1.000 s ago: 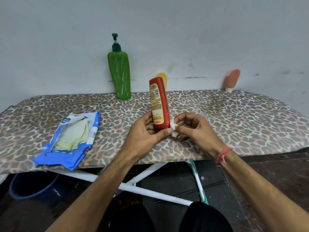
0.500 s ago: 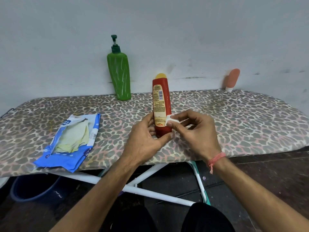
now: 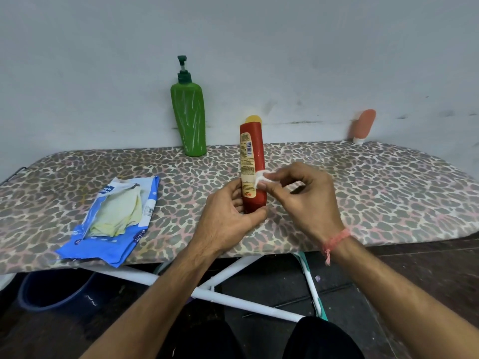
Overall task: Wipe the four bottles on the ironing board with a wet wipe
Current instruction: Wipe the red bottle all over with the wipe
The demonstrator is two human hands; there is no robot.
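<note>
The left hand grips the lower end of the red bottle, holding it upright over the middle of the ironing board. The right hand pinches a small white wet wipe against the red bottle's right side. Behind the red bottle a yellow bottle peeks out; the green pump bottle stands to its left, the orange tube well to its right, the blue wipe packet lies to its left.

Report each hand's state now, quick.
Left hand: grips the base of the upright red plastic bottle.
Right hand: pinches a small white wet wipe against it.
</note>
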